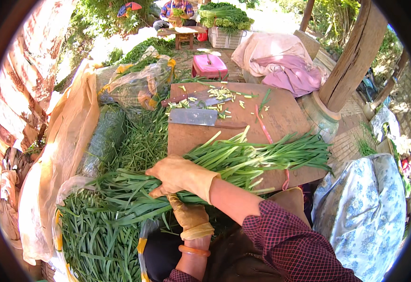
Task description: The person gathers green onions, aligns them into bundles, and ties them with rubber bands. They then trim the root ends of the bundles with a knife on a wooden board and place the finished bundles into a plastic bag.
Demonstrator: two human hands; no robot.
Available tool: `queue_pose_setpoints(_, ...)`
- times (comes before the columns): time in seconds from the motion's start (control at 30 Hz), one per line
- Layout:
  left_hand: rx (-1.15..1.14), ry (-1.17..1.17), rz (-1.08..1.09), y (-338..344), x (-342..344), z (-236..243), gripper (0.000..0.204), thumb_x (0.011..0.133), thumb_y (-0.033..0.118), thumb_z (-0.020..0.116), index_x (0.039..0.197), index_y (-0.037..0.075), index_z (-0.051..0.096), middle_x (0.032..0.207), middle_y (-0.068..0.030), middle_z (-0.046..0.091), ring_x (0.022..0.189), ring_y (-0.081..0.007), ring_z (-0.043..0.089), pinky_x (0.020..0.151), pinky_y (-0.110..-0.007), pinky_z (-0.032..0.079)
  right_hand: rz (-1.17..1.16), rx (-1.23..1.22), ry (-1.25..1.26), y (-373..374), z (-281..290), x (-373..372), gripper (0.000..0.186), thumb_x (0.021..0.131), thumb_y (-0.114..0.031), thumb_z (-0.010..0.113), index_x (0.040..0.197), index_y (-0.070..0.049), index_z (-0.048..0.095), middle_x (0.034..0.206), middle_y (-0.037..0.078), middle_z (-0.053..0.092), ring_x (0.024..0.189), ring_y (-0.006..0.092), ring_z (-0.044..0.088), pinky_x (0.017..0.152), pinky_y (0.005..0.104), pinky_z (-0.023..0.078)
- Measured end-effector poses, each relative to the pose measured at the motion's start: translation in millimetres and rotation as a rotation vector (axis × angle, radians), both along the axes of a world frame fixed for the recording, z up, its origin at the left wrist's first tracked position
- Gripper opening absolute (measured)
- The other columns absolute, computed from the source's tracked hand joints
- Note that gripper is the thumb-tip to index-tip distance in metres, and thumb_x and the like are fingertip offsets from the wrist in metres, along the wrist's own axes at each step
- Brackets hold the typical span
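A long bunch of garlic chives point(280, 155) lies across the near part of a brown wooden board point(280, 110), its leaves spreading at both ends. My right hand point(179, 175), in a tan glove, reaches over to the left and grips the bunch from above. Just below it, my left hand point(189, 218), also gloved, is closed around the bunch from the near side; its fingertips are hidden under the leaves. An orange bangle point(194, 251) circles my left wrist. Beneath the left end of the bunch, a heap of chive leaves point(95, 239) fills a plastic bag.
A cleaver point(192, 117) and another knife point(210, 100) lie on the board among cut stem pieces. A pink strip point(264, 124) crosses it. Beyond stand a pink stool point(210, 66) and a seated person point(175, 10). A wooden post point(353, 54) and flowered cloth point(365, 207) are right.
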State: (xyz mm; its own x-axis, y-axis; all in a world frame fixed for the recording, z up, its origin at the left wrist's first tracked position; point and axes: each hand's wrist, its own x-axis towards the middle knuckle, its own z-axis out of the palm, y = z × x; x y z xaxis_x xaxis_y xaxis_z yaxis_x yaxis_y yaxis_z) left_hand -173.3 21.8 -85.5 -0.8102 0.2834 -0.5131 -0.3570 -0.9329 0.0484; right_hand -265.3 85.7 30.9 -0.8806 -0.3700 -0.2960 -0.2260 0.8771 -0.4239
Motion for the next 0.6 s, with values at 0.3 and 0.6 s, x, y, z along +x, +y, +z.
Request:
queue_pose_setpoints(0.3, -0.302, 0.230, -0.112, 3, -6, -17, 0.054, 0.107, 0.050, 0.042, 0.153, 0.022, 0.036, 0.153, -0.0059, 0.041, 0.141, -0.0221, 0.039, 0.117, -0.041, 0.034, -0.095, -0.310, 0.804, 12, -34, 16, 0.059, 0.086, -0.041, 0.074, 0.130, -0.005, 0.058, 0.127, 0.015, 0.064, 0.117, 0.0367, 0.060, 0.100, 0.0464, 0.048)
queue_pose_setpoints(0.6, -0.434, 0.286, -0.027, 7, -15, -3, 0.069, 0.101, 0.055, 0.053, 0.152, 0.010, 0.041, 0.151, -0.0115, 0.047, 0.134, -0.0278, 0.047, 0.112, -0.048, 0.041, -0.357, -0.368, -0.312, 76, -31, 216, 0.029, 0.096, -0.034, 0.063, 0.107, -0.010, 0.074, 0.076, 0.013, 0.069, 0.068, 0.0226, 0.066, 0.064, 0.0374, 0.052)
